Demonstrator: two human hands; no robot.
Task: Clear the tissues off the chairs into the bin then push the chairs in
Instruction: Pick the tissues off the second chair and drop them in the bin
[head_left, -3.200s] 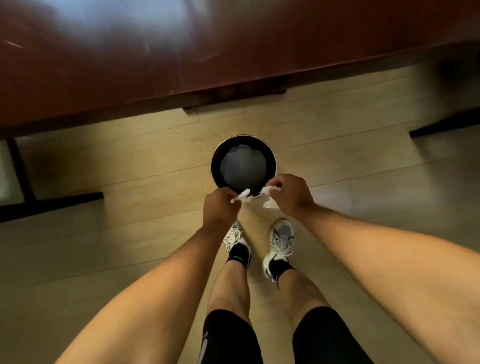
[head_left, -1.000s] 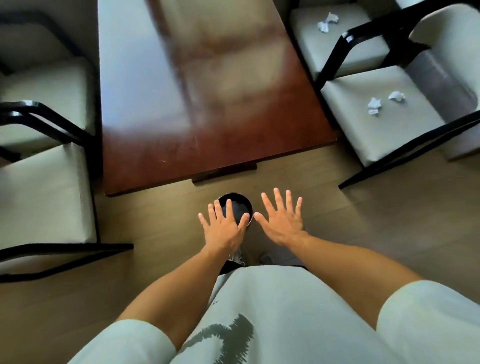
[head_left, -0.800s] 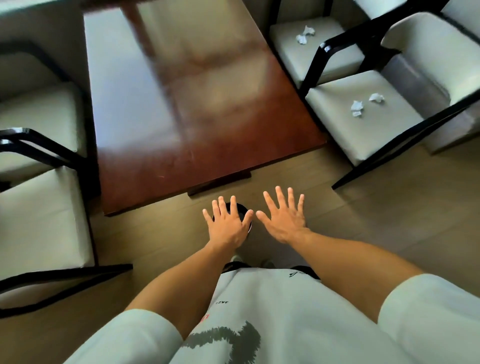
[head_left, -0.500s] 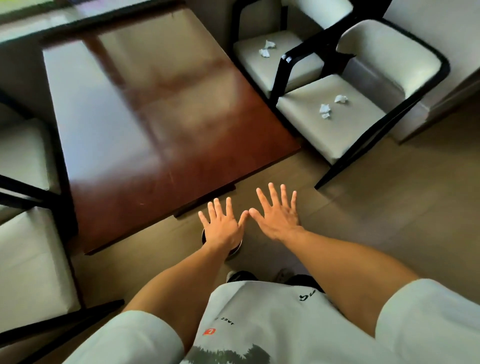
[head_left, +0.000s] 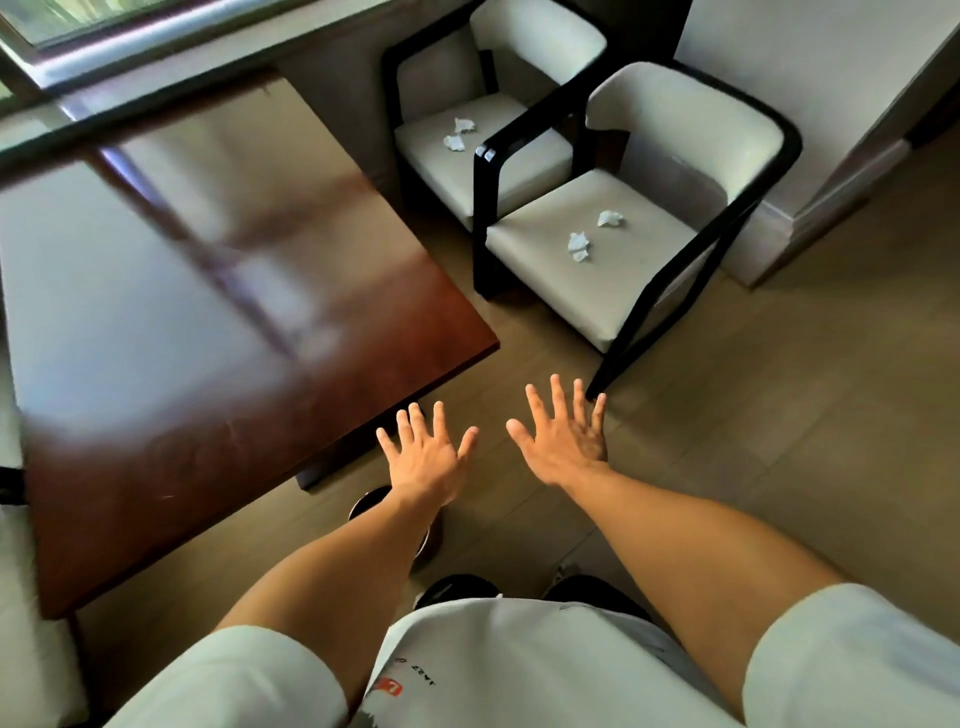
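Note:
Two black-framed chairs with pale cushions stand at the table's right side. The near chair (head_left: 550, 280) carries two crumpled tissues (head_left: 579, 247) (head_left: 611, 218) on its seat. The far chair (head_left: 457, 176) also has two tissues (head_left: 455, 142) (head_left: 465, 124). My left hand (head_left: 423, 457) and my right hand (head_left: 563, 441) are stretched out over the floor, fingers spread, both empty. The round black bin (head_left: 363, 506) sits on the floor under my left forearm, mostly hidden by it.
A dark red wooden table (head_left: 197, 322) fills the left half of the view, its corner close to my left hand. A pale cushion (head_left: 31, 670) shows at the left edge. A white wall corner (head_left: 810, 171) stands behind the chairs. Wooden floor (head_left: 779, 441) lies to the right.
The tissues I held over the bin have left my hands, which now are spread and empty. The view has risen and swung right, bringing the two right-side chairs closer.

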